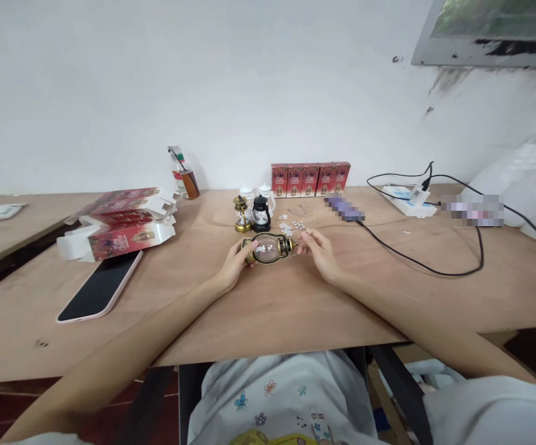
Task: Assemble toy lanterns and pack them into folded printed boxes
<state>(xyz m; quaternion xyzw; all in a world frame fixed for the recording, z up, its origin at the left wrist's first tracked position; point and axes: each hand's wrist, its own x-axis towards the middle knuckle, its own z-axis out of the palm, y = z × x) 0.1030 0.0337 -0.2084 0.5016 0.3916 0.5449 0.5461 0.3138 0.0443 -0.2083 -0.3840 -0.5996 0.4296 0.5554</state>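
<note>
A small bronze-coloured lantern (268, 248) with a clear globe lies sideways between my hands, above the table. My left hand (236, 264) is closed around its base, thumb on the near side. At the lantern's top end, my right hand (320, 252) has its fingers pinched together; a thin string or wire seems to be in them, too fine to make out surely. Just beyond stand a gold lantern (242, 215), a black lantern (261, 214) and white lanterns (265, 193) behind them. Several small white tags (286, 228) lie scattered beside these.
Flattened red cartons (124, 225) lie at left, partly over a phone (101, 287). A bottle (184, 176) and a row of red boxes (310, 179) stand by the wall. At right are a power strip (409, 201), a purple device (344, 209) and a looping black cable (416, 264).
</note>
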